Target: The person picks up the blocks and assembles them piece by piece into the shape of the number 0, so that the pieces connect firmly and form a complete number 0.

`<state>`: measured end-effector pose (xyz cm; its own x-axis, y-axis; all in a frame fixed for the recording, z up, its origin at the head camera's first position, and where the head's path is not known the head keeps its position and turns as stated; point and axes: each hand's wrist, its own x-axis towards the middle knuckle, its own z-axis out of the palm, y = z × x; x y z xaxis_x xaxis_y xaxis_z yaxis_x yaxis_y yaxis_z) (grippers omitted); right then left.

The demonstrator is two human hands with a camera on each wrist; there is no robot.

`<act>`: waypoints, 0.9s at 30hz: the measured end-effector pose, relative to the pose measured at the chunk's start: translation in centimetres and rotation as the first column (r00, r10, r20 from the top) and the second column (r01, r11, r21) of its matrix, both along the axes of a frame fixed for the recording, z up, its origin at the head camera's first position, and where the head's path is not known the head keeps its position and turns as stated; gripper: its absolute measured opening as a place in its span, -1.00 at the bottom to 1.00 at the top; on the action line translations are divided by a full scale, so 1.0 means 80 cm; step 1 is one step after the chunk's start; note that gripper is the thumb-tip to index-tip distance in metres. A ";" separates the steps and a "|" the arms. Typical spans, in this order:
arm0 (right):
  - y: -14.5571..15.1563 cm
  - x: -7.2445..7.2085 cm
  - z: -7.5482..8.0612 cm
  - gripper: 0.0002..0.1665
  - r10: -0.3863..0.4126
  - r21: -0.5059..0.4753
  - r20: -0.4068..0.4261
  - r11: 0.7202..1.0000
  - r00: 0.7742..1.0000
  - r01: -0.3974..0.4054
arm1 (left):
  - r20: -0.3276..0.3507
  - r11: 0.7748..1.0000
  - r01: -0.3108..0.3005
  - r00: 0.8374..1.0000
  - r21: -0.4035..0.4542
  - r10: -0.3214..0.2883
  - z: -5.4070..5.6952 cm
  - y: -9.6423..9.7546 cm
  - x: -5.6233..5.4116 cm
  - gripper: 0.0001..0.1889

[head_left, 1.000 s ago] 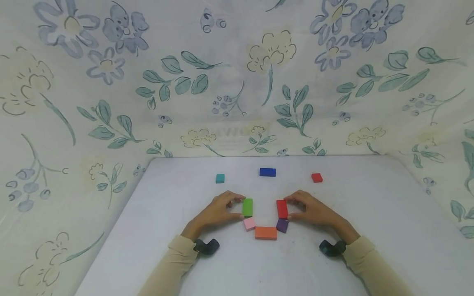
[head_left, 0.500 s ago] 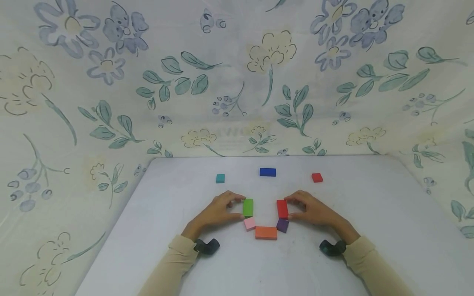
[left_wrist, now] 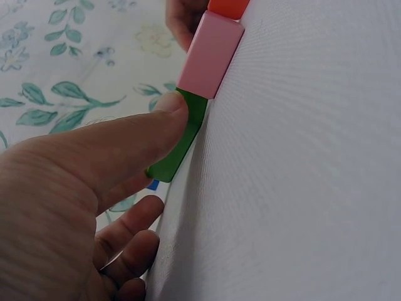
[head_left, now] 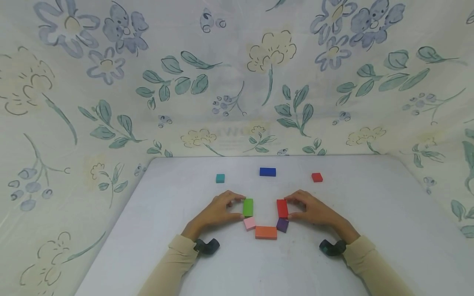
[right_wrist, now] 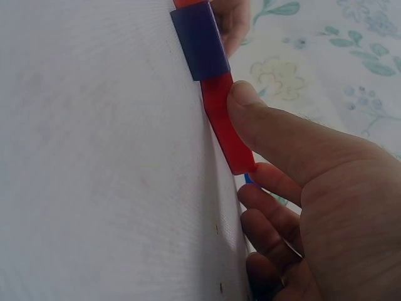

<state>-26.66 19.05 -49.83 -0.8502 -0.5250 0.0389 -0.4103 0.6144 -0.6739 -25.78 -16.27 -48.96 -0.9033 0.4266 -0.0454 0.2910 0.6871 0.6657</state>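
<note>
On a white table, my left hand [head_left: 221, 210] pinches the green block [head_left: 248, 208] by its ends between thumb and index finger. Mirroring it, my right hand [head_left: 312, 209] pinches the long red block [head_left: 282, 209] the same way. The pink block [left_wrist: 211, 55] adjoins the near end of the green one, and the purple block [right_wrist: 201, 41] adjoins the near end of the red one. Between pink and purple lies the orange block [head_left: 266, 232], nearest the body. Together these blocks form a U shape whose far side is a gap.
Farther back on the table [head_left: 177, 185] lie a teal block [head_left: 220, 178] at left, a dark blue block [head_left: 268, 172] in the middle and a small red block [head_left: 317, 177] at right. A flower-patterned cloth [head_left: 237, 94] hangs behind the table and along its sides.
</note>
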 end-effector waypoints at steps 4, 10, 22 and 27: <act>-0.001 0.000 0.000 -0.31 0.001 0.002 -0.001 1.000 1.000 -0.001 | -0.006 1.000 0.002 1.000 0.008 -0.002 0.000 -0.001 0.000 -0.40; -0.001 -0.001 -0.002 -0.31 0.004 0.002 -0.012 1.000 1.000 -0.004 | -0.013 1.000 0.005 1.000 0.012 -0.005 0.000 -0.001 0.002 -0.40; 0.000 -0.001 -0.003 -0.30 0.000 -0.001 0.007 1.000 1.000 0.000 | 0.000 1.000 -0.011 1.000 -0.004 0.011 -0.001 0.000 0.000 -0.36; 0.001 -0.001 -0.004 -0.30 -0.003 -0.003 0.006 1.000 1.000 0.003 | 0.016 1.000 -0.004 1.000 0.008 0.004 0.000 -0.002 -0.001 -0.31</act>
<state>-26.70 19.10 -50.17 -0.8521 -0.5223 0.0350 -0.4041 0.6139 -0.6781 -25.86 -16.41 -48.97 -0.9042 0.4234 -0.0564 0.2777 0.6828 0.6758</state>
